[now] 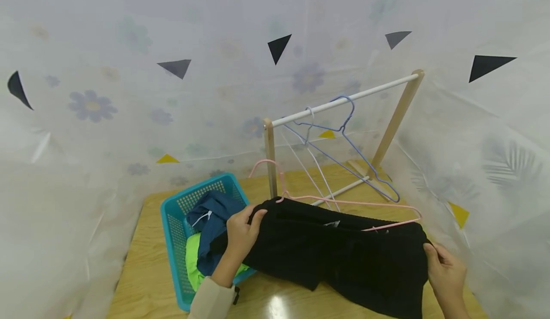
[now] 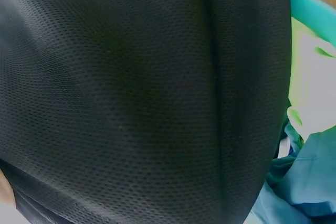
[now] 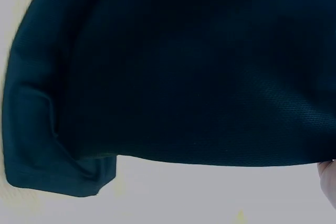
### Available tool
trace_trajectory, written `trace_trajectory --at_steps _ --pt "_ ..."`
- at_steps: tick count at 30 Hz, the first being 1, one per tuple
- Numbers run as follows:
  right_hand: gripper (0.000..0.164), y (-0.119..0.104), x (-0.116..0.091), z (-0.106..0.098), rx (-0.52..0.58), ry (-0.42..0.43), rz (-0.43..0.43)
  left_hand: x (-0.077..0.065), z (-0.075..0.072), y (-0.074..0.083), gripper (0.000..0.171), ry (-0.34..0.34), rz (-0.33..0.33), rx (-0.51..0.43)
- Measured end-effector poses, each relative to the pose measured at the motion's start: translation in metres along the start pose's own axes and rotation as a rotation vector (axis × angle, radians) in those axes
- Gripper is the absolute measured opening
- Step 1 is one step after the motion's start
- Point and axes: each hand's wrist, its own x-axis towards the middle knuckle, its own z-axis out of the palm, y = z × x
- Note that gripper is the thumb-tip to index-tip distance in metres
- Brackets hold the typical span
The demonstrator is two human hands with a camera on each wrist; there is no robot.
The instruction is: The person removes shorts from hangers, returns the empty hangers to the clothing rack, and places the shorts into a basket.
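A pair of black shorts is stretched wide between my two hands. My left hand pinches the waistband at its left end, thumb on the near side. At the opposite end my right hand grips the waistband's corner. A pink hanger lies along the waist opening; its right end dips behind the front edge, and its hook stands up at the left. In the left wrist view the perforated black fabric fills most of the picture. The right wrist view shows dark cloth with a leg hem at lower left.
A turquoise basket at left holds a dark blue garment and a bright green one. Behind the shorts stands a rack with a white bar, carrying a blue hanger and a white hanger. Wooden table underneath.
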Motion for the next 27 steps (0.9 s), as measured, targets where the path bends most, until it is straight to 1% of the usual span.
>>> trace_trajectory --at_steps 4,6,8,10,13,14,15,18,21,25,26,27 --pt "0.047 0.002 -0.01 0.004 0.043 -0.024 0.019 -0.001 0.0 0.0 0.052 0.011 -0.022 -0.013" --pt "0.05 0.001 -0.015 0.008 0.044 -0.042 0.025 0.001 0.0 0.0 0.051 0.01 -0.029 -0.034" --pt "0.047 0.001 -0.02 0.013 0.028 -0.064 0.034 0.002 0.0 0.002 0.051 0.005 -0.04 -0.047" --pt "0.037 0.002 -0.026 0.019 -0.025 -0.082 0.056 0.003 0.001 0.003 0.051 0.001 -0.042 -0.054" --pt "0.013 0.007 -0.035 0.029 -0.124 -0.139 0.096 0.003 0.002 0.005 0.051 -0.016 -0.04 -0.079" --pt "0.007 0.009 -0.038 0.033 -0.168 -0.16 0.099 0.003 0.003 0.006 0.05 -0.023 -0.037 -0.089" --pt "0.005 0.012 -0.041 0.037 -0.212 -0.184 0.094 0.002 0.003 0.006 0.05 -0.032 -0.032 -0.099" --pt "0.008 0.022 -0.051 0.048 -0.301 -0.27 0.066 0.0 0.006 0.008 0.047 -0.053 -0.004 -0.124" --pt "0.009 0.03 -0.06 0.056 -0.35 -0.391 0.051 -0.002 0.009 0.01 0.044 -0.063 0.036 -0.139" --pt "0.008 0.037 -0.064 0.059 -0.376 -0.612 0.088 -0.003 0.012 0.014 0.042 -0.083 0.09 -0.15" --pt "0.007 0.039 -0.063 0.058 -0.378 -0.651 0.098 -0.004 0.012 0.014 0.042 -0.088 0.102 -0.146" --pt "0.007 0.04 -0.06 0.056 -0.378 -0.667 0.108 -0.004 0.013 0.015 0.042 -0.09 0.113 -0.145"
